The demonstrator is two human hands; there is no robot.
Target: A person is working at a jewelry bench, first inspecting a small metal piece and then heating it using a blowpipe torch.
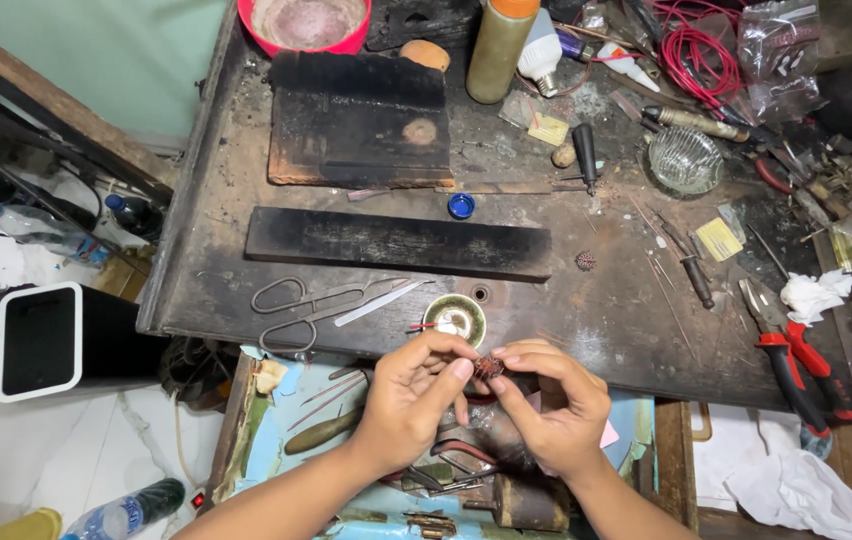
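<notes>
Head view, the only one on hand. Landmark taken: the small round brass dish (455, 319) near the front edge of the dark desk (606, 330).

The thing in work is a small spiky reddish-brown bead (488, 367), held in the air just in front of the dish and slightly to its right, clear of the desk edge. It is roundish; no long axis can be made out.

The left hand (408, 400) comes up from below the dish, its grip pressed together, thumb and forefinger tips pinching the bead from its left side. The right hand (556, 405) sits further right of the dish, its grip likewise closed, fingertips meeting the bead from its right. The bead thus lies between the two grips, touching both; neither hand is plainly nearer.

Left of the dish, a pair of scissors (316, 300) lies flat. Well right of the dish, red-handled pliers (796, 365) lie on the desk. A second spiky bead (585, 261) rests beyond the dish, to its right.
</notes>
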